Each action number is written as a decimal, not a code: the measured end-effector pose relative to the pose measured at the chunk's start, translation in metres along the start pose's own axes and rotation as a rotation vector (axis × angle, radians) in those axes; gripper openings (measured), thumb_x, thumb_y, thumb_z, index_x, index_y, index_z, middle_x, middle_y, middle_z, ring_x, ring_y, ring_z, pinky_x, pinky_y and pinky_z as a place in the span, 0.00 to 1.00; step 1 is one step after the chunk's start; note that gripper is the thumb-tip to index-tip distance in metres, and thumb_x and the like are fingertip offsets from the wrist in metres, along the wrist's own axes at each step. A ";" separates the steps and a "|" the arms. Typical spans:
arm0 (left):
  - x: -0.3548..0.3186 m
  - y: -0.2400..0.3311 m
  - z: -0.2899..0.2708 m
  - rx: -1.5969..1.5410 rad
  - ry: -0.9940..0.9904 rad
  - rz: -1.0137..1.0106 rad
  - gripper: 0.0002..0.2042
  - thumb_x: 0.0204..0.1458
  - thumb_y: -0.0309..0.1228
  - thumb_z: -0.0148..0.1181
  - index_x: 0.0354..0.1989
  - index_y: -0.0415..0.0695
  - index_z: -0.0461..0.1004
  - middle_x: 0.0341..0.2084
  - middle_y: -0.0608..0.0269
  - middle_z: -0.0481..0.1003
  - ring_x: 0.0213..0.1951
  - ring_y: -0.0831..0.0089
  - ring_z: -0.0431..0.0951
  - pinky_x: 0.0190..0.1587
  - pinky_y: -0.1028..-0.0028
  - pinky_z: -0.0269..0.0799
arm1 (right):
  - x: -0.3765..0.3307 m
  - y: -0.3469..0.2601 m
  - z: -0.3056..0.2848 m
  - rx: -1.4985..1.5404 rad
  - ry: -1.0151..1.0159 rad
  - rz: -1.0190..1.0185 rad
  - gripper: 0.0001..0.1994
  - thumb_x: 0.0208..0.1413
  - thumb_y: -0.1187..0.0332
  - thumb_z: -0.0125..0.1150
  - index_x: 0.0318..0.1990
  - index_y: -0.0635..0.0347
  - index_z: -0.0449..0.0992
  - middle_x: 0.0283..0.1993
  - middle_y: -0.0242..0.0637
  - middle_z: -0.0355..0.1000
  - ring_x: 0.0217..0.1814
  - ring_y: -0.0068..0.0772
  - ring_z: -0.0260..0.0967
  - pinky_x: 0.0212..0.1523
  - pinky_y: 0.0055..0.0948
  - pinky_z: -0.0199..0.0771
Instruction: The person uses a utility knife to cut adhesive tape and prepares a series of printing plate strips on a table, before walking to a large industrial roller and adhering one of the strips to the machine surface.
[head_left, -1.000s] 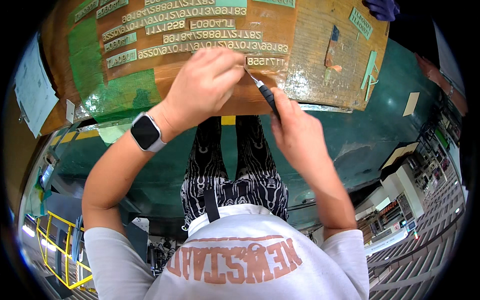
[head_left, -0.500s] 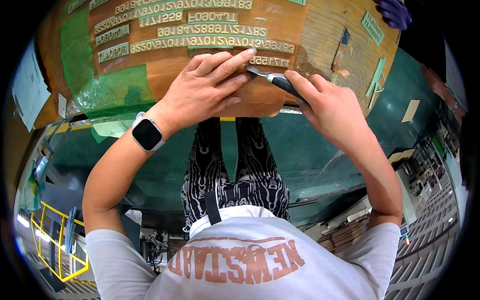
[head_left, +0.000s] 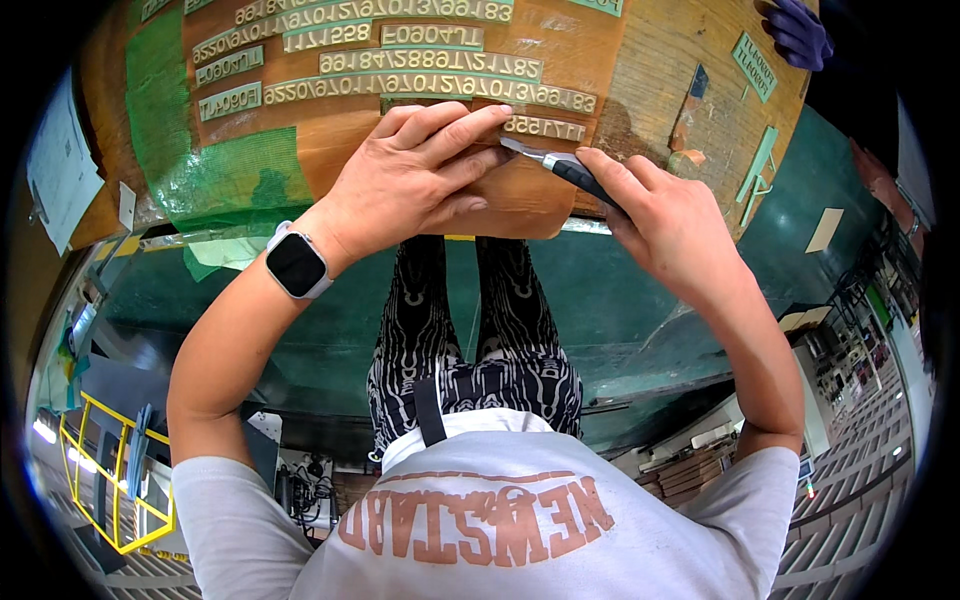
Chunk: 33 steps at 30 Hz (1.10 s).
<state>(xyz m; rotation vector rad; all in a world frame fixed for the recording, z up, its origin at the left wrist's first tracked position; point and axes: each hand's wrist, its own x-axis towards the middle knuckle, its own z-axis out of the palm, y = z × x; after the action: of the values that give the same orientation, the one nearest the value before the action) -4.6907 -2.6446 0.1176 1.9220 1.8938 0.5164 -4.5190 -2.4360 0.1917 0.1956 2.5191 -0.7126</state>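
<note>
Left hand [head_left: 415,175] is pressed flat on the brown board [head_left: 400,150], fingers spread a little and fingertips pinning down the spot just left of a small raised-character strip [head_left: 545,127]. Right hand [head_left: 665,220] is wrapped around the dark handle of a craft knife [head_left: 560,165] in a pen-style pinch, blade tip pointing left and touching the board right at the strip's lower left corner, next to the left fingertips.

Looks to me like the trimming or lifting step — the blade is working at the edge of that little strip while the other hand steadies the surface. Next move probably calls for a shallow, controlled blade angle, with those left fingertips kept out of the cutting line.

Further out: more rows of pale green character strips [head_left: 430,62] sit on the far part of the board, green mesh tape [head_left: 215,185] covers its left side, and a smartwatch [head_left: 297,263] is on the left wrist. Someone's purple-gloved hand [head_left: 797,30] shows at the far right.
</note>
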 end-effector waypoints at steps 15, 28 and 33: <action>-0.006 -0.005 -0.002 0.039 -0.020 -0.010 0.22 0.42 0.41 0.63 0.49 0.54 0.74 0.63 0.71 0.59 0.57 0.69 0.61 0.58 0.68 0.58 | 0.014 0.003 -0.014 -0.160 -0.010 -0.123 0.22 0.50 0.71 0.57 0.54 0.55 0.67 0.28 0.39 0.68 0.29 0.40 0.73 0.28 0.35 0.72; -0.016 -0.011 -0.008 0.078 -0.048 -0.020 0.27 0.43 0.42 0.63 0.56 0.59 0.71 0.63 0.72 0.60 0.56 0.69 0.62 0.58 0.68 0.58 | -0.012 0.030 -0.026 -0.171 -0.084 -0.035 0.23 0.49 0.72 0.57 0.55 0.55 0.66 0.38 0.43 0.69 0.31 0.44 0.74 0.28 0.37 0.73; -0.015 -0.008 -0.012 0.080 -0.087 -0.034 0.28 0.43 0.41 0.64 0.57 0.59 0.70 0.63 0.71 0.60 0.56 0.68 0.62 0.59 0.67 0.58 | -0.017 0.035 -0.026 -0.127 -0.092 -0.022 0.25 0.47 0.74 0.58 0.56 0.55 0.65 0.42 0.45 0.71 0.34 0.45 0.74 0.30 0.38 0.74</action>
<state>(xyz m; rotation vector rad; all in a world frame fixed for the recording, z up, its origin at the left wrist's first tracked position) -4.7044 -2.6589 0.1238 1.9257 1.9148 0.3459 -4.5066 -2.3926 0.2034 0.0882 2.4715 -0.5555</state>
